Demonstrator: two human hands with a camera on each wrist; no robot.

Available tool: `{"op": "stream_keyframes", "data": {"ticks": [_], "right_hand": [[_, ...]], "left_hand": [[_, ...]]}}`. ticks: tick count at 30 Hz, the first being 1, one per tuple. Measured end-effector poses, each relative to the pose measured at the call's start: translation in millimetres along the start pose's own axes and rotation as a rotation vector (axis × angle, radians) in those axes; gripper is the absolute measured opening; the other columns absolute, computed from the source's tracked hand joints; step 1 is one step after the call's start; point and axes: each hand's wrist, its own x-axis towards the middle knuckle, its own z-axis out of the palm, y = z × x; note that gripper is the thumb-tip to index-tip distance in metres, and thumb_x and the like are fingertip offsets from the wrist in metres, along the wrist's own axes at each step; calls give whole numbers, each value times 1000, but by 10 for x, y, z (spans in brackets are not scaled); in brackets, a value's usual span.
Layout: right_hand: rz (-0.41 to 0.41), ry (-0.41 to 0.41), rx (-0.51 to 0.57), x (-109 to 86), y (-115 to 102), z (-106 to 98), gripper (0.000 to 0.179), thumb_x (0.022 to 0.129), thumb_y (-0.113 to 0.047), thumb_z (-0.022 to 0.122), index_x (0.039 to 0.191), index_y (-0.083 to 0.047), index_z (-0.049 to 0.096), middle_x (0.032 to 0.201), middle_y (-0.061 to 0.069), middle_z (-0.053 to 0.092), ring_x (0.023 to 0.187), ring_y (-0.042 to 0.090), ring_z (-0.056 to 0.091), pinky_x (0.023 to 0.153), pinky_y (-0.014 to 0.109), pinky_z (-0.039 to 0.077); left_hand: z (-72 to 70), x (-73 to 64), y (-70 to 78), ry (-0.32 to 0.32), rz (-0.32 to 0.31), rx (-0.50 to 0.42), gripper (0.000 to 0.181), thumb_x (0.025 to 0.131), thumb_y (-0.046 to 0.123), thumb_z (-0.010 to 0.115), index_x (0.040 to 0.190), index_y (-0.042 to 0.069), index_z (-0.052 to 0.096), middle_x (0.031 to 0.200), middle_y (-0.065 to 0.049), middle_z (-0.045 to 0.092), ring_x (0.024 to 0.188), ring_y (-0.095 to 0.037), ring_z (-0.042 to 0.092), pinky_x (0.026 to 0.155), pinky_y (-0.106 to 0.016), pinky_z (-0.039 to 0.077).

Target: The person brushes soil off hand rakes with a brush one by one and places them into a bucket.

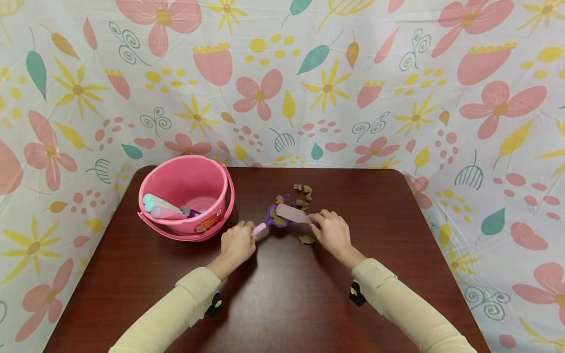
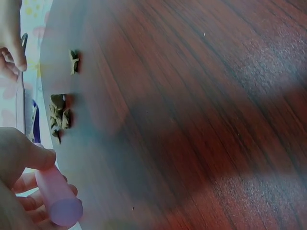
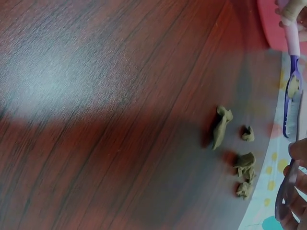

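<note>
My left hand (image 1: pixel 238 241) grips the pale pink handle of a purple toy hand tool (image 1: pixel 269 215); the handle end (image 2: pixel 66 212) pokes out past the fingers in the left wrist view. Crumpled brown pieces (image 1: pixel 279 220) lie on its purple head. My right hand (image 1: pixel 332 233) pinches the handle of a pink tool with a long flat head (image 1: pixel 291 213), which overlaps the purple head from above and hides part of it. In the right wrist view its handle (image 3: pixel 287 187) curves between thumb and fingers. One brown piece (image 1: pixel 306 239) lies on the table near my right hand.
A pink bucket (image 1: pixel 185 169) stands at the table's left, with turquoise, lilac and pink-handled things (image 1: pixel 165 212) inside. Several more brown pieces (image 1: pixel 307 189) lie beyond the tools on the dark wooden table (image 1: pixel 366 196). A flower-print cloth (image 1: pixel 282 63) hangs round it.
</note>
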Motion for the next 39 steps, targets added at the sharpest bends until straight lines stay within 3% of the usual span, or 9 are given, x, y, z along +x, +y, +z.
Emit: {"op": "stream_keyframes", "data": {"ticks": [15, 21, 30, 39], "right_hand": [[-11, 83, 55, 117, -82, -46, 23, 77, -20, 73, 100, -16, 71, 84, 2, 65, 67, 21, 57, 54, 34, 45], [-20, 24, 50, 175, -202, -42, 24, 77, -20, 72, 100, -16, 71, 84, 2, 64, 68, 22, 57, 55, 35, 46], [41, -91, 51, 168, -246, -51, 21, 79, -22, 71, 100, -18, 71, 85, 1, 64, 67, 18, 57, 53, 32, 46], [47, -92, 65, 142, -225, -80, 23, 78, -22, 72, 101, -17, 71, 82, 0, 63, 63, 17, 56, 49, 32, 44]], "left_hand": [[32, -10, 22, -18, 1, -23, 21, 73, 22, 72, 90, 14, 64, 74, -2, 56, 63, -29, 61, 49, -39, 45], [31, -5, 65, -23, 17, -24, 20, 73, 22, 72, 90, 14, 64, 75, -2, 57, 64, -29, 62, 50, -39, 45], [-4, 22, 80, 14, 33, 6, 21, 72, 22, 73, 89, 13, 63, 76, -4, 59, 63, -29, 62, 49, -40, 47], [-21, 60, 80, 23, 12, -9, 20, 73, 21, 72, 90, 14, 64, 75, -3, 58, 63, -29, 62, 49, -40, 46]]}}
